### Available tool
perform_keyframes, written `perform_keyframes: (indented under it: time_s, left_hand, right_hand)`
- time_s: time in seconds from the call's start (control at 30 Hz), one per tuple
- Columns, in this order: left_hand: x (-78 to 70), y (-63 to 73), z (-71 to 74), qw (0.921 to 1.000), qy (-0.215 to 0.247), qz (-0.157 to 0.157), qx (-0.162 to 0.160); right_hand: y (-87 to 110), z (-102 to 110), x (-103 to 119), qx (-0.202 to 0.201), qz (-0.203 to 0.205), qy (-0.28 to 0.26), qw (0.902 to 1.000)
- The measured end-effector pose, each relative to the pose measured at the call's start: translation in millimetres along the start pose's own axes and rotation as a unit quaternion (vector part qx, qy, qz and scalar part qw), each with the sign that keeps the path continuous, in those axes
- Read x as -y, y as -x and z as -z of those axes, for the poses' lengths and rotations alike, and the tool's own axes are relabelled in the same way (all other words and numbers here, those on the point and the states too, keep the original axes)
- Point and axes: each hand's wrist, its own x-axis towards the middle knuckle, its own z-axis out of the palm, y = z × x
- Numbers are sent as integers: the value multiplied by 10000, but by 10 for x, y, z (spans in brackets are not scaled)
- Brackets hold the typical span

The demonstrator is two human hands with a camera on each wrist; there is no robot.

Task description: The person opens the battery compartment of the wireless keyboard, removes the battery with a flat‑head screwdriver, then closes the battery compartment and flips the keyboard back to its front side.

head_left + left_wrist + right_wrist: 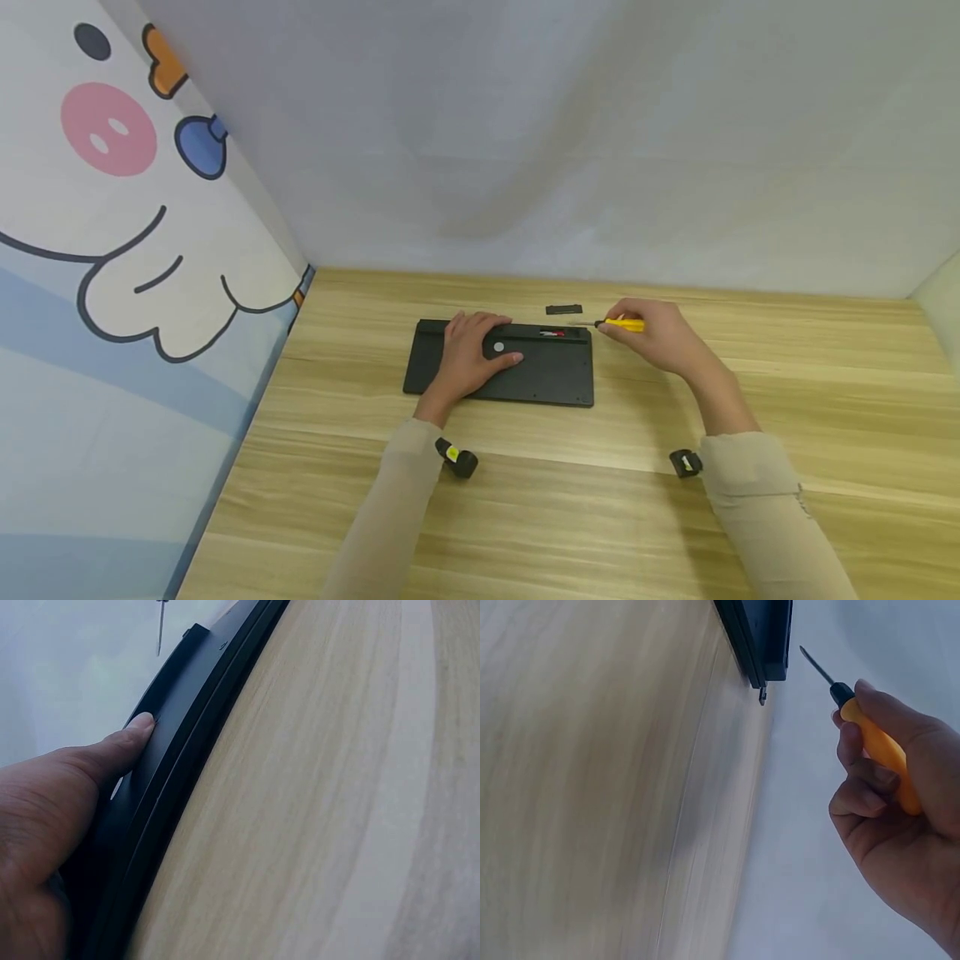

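A black keyboard (pixel 555 375) lies underside up on the wooden table, a small battery compartment (pixel 553 332) uncovered near its far right corner. Something red and silvery, likely a battery, shows inside. My left hand (pixel 468 354) rests spread on the keyboard's left half, fingers by the far edge; in the left wrist view the thumb (pixel 127 742) lies on the dark surface. My right hand (pixel 652 333) grips a screwdriver (pixel 626 324) by its yellow handle. Its thin shaft points left, above the compartment end; whether the tip touches the keyboard I cannot tell.
A small black battery cover (pixel 564 309) lies on the table (pixel 787 375) just beyond the keyboard. A pale wall (pixel 600 167) rises behind the table, and a cartoon-printed panel (pixel 187 317) stands at the left. Black wrist cameras (pixel 459 461) hang at both sleeves.
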Motion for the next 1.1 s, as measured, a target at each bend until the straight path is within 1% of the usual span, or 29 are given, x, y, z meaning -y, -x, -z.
perform_keyframes:
  time_s: [0.2,0.6,0.77,0.97,1.1]
  left_hand:
    - [11,1,-10,10000,-9,-8,1]
    - [14,0,-12,10000,41,-26,-22]
    - [12,2,-14,10000,57,-38,-23]
    - [18,-6,-16,10000,35,-51,-21]
    - [23,-3,-8,10000,25,-41,-2]
  right_hand:
    - [-17,-27,14,101,54,-1,9999]
    - [-49,-20,77,274,205,287,9990]
    - [-96,17,173,366,297,607,9970]
    - [-159,76,352,588,200,905,9940]
    - [-209,103,479,790,138,1231,9892]
